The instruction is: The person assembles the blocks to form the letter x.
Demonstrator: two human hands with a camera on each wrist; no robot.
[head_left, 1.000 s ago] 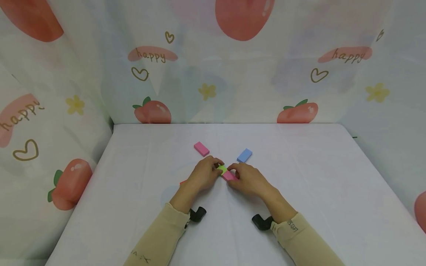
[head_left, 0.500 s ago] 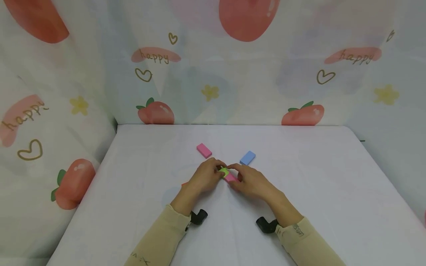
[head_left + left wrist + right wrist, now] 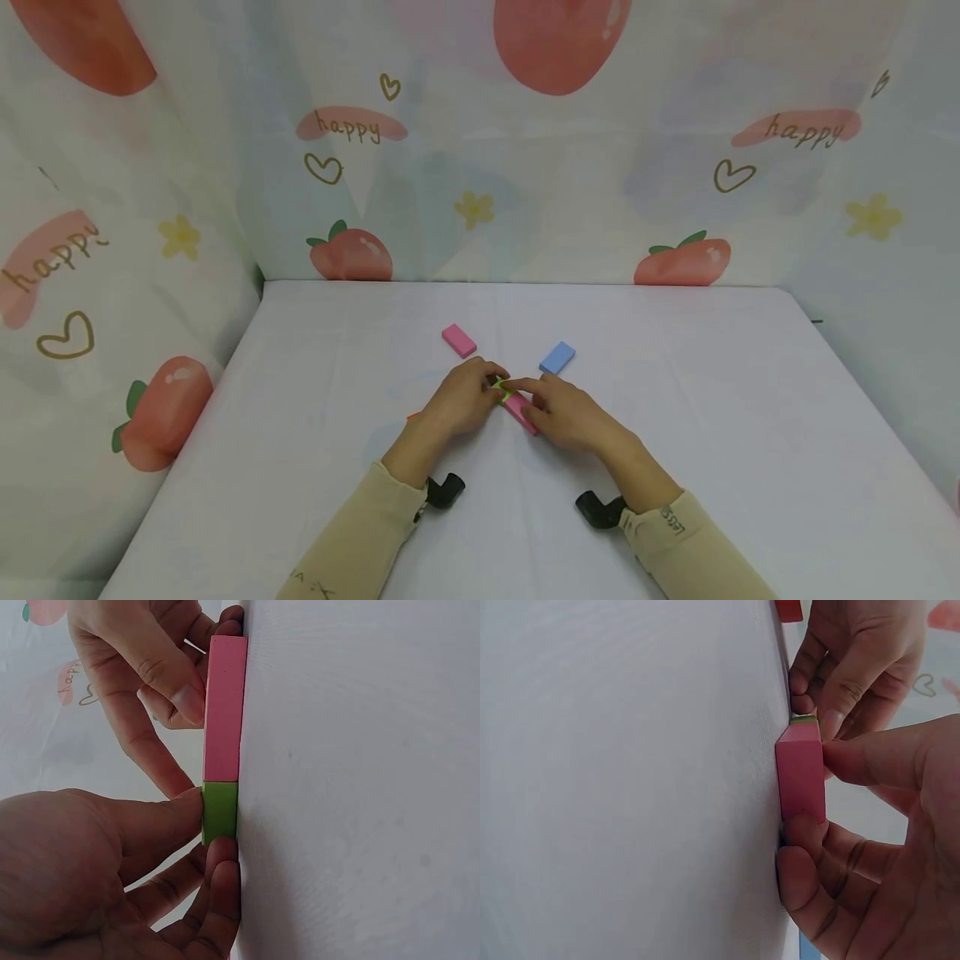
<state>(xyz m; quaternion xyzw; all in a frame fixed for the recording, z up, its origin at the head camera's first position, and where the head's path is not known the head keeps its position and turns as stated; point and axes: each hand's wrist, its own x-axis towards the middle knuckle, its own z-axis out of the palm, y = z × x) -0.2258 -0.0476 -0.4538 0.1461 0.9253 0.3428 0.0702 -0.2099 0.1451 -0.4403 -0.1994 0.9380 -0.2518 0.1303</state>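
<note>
A small green block (image 3: 220, 812) and a longer pink block (image 3: 225, 705) lie end to end on the white table (image 3: 675, 392), touching. My left hand (image 3: 489, 383) pinches the green block (image 3: 501, 387) between thumb and a finger. My right hand (image 3: 534, 402) pinches the pink block (image 3: 521, 412) from both sides, thumb on one long face. In the right wrist view the pink block (image 3: 801, 776) hides most of the green block (image 3: 804, 718), and the left hand's fingers (image 3: 832, 697) curl just behind it.
A second pink block (image 3: 458, 340) lies beyond the left hand and a blue block (image 3: 557, 357) beyond the right hand. A red block (image 3: 788, 609) peeks out by the left hand. Patterned curtains (image 3: 480, 167) close in the table at the back and sides.
The right hand's fingers have slid forward along the pink block, so more of its near end shows and less of the green block. Both hands otherwise stay in place.
</note>
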